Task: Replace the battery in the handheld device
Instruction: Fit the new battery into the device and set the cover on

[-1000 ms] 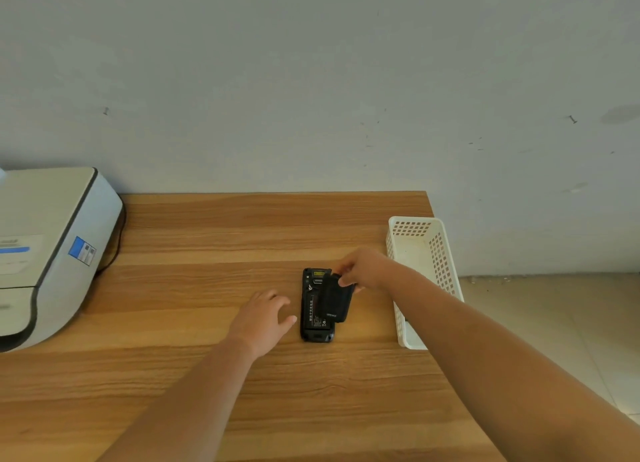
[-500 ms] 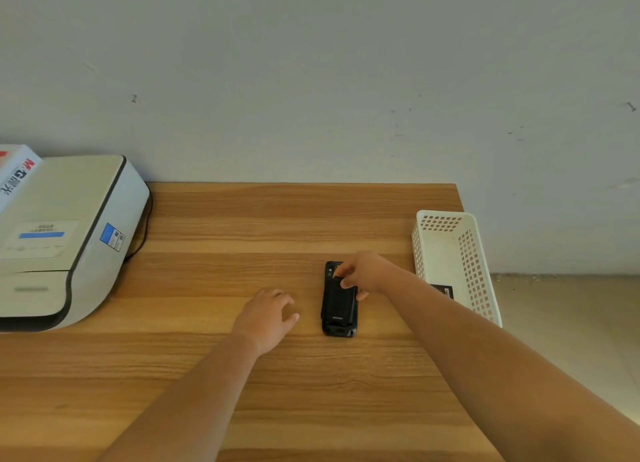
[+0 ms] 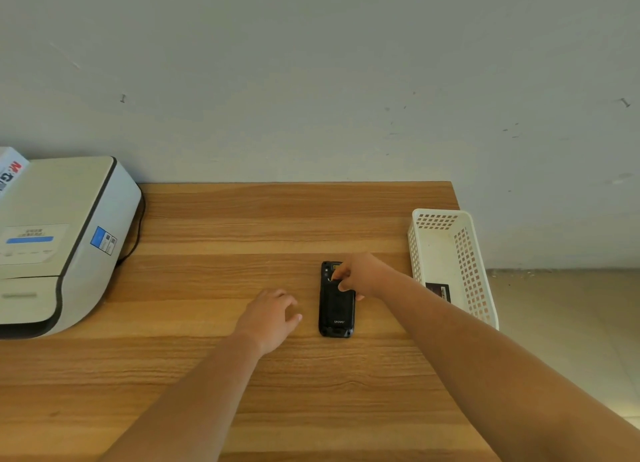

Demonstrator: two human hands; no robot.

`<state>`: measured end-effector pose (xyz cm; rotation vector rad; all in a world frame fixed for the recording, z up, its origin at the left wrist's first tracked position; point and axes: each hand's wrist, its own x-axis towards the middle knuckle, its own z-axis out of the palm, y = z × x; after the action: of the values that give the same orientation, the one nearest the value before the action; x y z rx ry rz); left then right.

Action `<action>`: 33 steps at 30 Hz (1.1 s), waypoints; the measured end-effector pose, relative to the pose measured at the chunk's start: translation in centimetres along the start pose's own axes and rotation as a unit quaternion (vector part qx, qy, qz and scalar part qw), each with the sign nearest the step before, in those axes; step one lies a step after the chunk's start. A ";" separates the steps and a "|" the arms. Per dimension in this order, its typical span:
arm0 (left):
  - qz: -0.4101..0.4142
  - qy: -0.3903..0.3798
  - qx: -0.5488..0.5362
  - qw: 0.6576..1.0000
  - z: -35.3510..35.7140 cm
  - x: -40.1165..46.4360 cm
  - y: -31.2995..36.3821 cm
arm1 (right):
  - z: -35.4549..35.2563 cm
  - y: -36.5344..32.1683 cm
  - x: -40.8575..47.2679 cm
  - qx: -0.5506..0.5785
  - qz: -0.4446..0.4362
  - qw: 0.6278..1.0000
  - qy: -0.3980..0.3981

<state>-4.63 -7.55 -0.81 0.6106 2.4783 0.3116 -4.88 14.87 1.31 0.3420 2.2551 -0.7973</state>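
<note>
Head view, left to right. Big white printer (image 3: 59, 239) at the far left, cord at its side. Wooden table (image 3: 214, 385) under everything. Left hand (image 3: 268, 317) flat on the wood, fingers spread a little, holding nothing, just beside the handheld device (image 3: 335, 314) but not touching it. Device lying back side up near the middle, long way pointing near to far. Right hand (image 3: 360, 278) on the far end of it, fingertips bent and pressing down there, not holding anything up.

Change from a second ago: back then, black battery piece tilted up in the right hand, with the open slot showing. Now no open slot, back all black and smooth. Battery piece most likely dropped in place, so task looks almost done. Maybe one last push or a latch to click at the far end; too small to tell.

White basket (image 3: 465, 253) at the right edge of the table, a small dark flat thing (image 3: 440, 291) inside, maybe the old battery. Plain gray wall (image 3: 311, 80) behind, tan floor (image 3: 561, 323) at far right.
</note>
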 end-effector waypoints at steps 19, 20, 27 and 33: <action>0.001 -0.014 0.009 1.000 0.5 0.5 1.0 | 1.5 0.8 0.1 -0.147 -0.067 0.986 0.036; 0.000 -0.016 0.008 1.000 0.5 0.6 1.0 | 1.6 0.9 0.0 -0.156 -0.068 0.985 0.034; 0.012 -0.012 0.016 1.000 0.5 0.9 1.4 | 2.9 1.4 -0.5 -0.141 -0.089 0.984 0.057; 0.054 -0.013 0.051 0.997 1.6 0.3 2.0 | 3.0 1.6 -1.2 -0.127 -0.107 0.983 0.080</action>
<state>-3.25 -5.54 -1.58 0.7881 2.4520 0.2167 -1.66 14.15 -0.22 0.0438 2.5408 -0.5937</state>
